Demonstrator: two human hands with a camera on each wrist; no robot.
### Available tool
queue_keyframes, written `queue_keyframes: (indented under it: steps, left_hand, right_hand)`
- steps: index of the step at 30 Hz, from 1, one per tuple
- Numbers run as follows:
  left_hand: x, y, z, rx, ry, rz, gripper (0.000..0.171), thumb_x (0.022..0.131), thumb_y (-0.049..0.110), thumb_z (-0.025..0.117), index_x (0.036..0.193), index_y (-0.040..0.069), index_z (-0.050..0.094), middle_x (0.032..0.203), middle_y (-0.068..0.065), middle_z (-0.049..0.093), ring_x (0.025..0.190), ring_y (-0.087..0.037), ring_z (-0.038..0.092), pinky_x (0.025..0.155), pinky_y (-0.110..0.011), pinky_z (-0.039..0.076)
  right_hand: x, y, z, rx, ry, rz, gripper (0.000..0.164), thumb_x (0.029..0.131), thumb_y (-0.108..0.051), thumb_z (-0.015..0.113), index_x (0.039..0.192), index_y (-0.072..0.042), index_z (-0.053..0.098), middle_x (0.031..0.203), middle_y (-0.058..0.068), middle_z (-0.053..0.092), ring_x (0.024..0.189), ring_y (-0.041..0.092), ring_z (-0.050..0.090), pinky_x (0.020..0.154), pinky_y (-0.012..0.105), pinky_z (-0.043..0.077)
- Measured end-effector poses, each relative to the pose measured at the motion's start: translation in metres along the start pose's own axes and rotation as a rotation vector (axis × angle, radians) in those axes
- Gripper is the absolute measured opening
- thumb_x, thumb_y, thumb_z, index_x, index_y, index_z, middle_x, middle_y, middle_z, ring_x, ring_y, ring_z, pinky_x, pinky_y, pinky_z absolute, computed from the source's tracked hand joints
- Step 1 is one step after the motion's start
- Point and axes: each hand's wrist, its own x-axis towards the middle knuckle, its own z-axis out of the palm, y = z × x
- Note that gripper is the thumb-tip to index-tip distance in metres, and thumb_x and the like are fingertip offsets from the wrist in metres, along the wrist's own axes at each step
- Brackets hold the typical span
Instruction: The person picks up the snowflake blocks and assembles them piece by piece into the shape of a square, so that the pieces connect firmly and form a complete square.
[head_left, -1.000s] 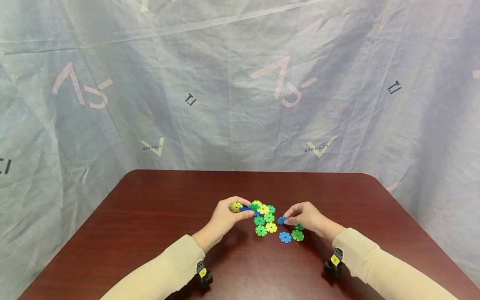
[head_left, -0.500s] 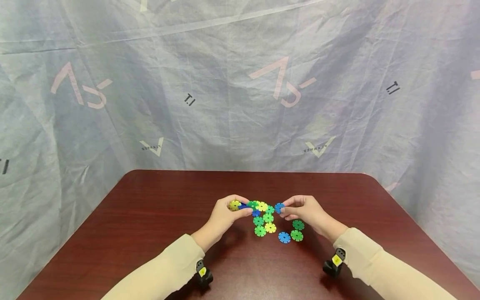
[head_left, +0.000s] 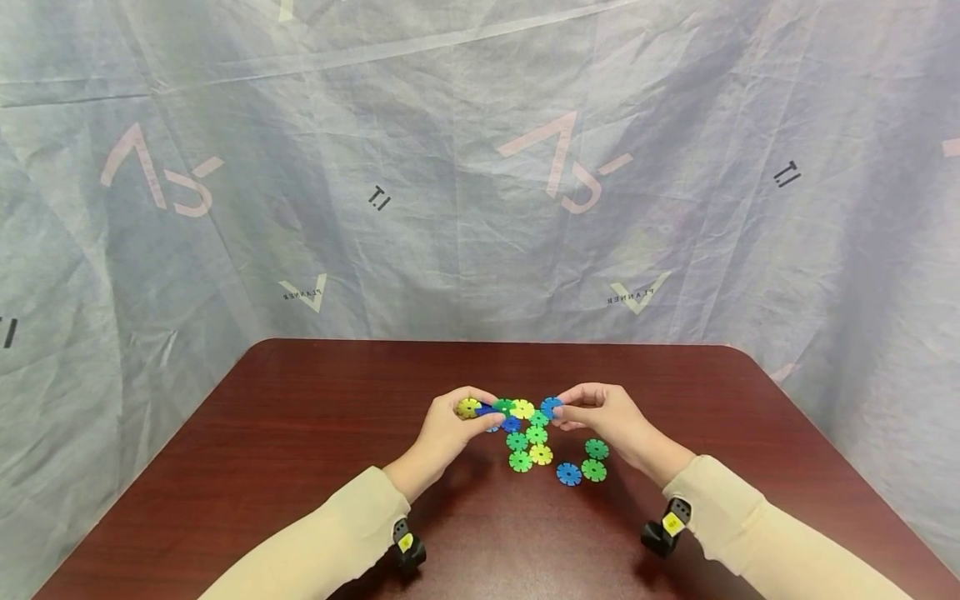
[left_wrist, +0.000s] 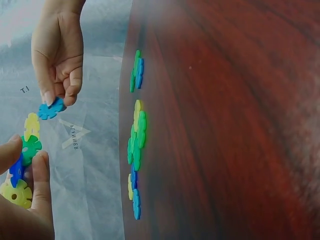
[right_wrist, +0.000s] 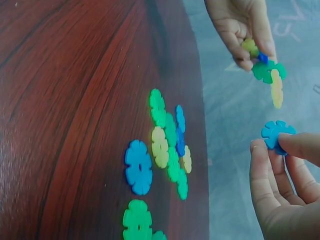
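Note:
My left hand (head_left: 448,423) holds a chain of notched plastic discs between thumb and fingers, raised above the table. The chain runs from a yellow disc (left_wrist: 16,194) through a dark blue one (left_wrist: 17,171) and a green one (left_wrist: 31,147) to another yellow disc (right_wrist: 276,89) at its free end. My right hand (head_left: 618,421) pinches a light blue notched disc (right_wrist: 272,131) by its edge. In the right wrist view a small gap separates this disc from the chain's yellow end. My left fingers partly hide the dark blue disc.
Several green, yellow and blue discs lie on the dark red wooden table (head_left: 360,483) below the hands, including a yellow disc (head_left: 541,454). Nearer my right arm lie a blue disc (head_left: 569,474) and two green discs (head_left: 594,471). A grey printed cloth (head_left: 465,208) hangs behind the table.
My right hand has lifted the light blue disc up and leftward from beside the loose discs to the chain's free end. My left hand has risen slightly, holding the same chain.

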Motion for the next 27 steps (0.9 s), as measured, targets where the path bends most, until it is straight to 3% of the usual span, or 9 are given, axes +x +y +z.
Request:
queue_keyframes:
  steps: [6,16,20,27]
  left_hand:
    - [0.0006,-0.0003,0.0019,-0.008,-0.005,-0.004,0.024,0.083,0.026,0.078,0.102,0.014,0.072,0.113,-0.003,0.065,0.09,-0.013,0.059,0.077,-0.032,0.054]
    - [-0.0008,0.0,0.0033,-0.008,0.008,0.003,0.025,0.084,0.024,0.077,0.103,0.011,0.071,0.113,-0.007,0.064,0.083,-0.012,0.059,0.077,-0.034,0.054]
    - [-0.0006,-0.0002,0.0036,-0.008,0.011,0.008,0.025,0.083,0.026,0.078,0.103,0.012,0.071,0.109,-0.006,0.065,0.08,-0.01,0.06,0.078,-0.04,0.055]
    - [0.0002,-0.0019,0.0042,-0.005,0.01,0.006,0.023,0.082,0.026,0.078,0.102,0.016,0.072,0.108,-0.002,0.065,0.083,-0.01,0.06,0.074,-0.029,0.053]
  right_hand:
    - [-0.0018,-0.0035,0.0042,0.004,-0.009,-0.017,0.032,0.087,-0.016,0.072,0.108,0.006,0.065,0.093,0.003,0.074,0.084,0.017,0.072,0.086,0.04,0.056]
    - [-0.0036,-0.006,0.0067,0.013,-0.009,-0.031,0.033,0.087,-0.016,0.072,0.108,0.008,0.064,0.092,0.006,0.073,0.083,0.016,0.072,0.082,0.032,0.057]
    - [-0.0043,-0.0063,0.007,0.019,-0.011,-0.036,0.032,0.088,-0.016,0.072,0.108,0.008,0.064,0.092,0.005,0.073,0.083,0.015,0.072,0.082,0.033,0.057]
    - [-0.0059,-0.0073,0.0061,0.023,-0.02,-0.034,0.033,0.089,-0.016,0.071,0.11,0.008,0.063,0.093,0.004,0.073,0.084,0.015,0.072,0.089,0.044,0.054]
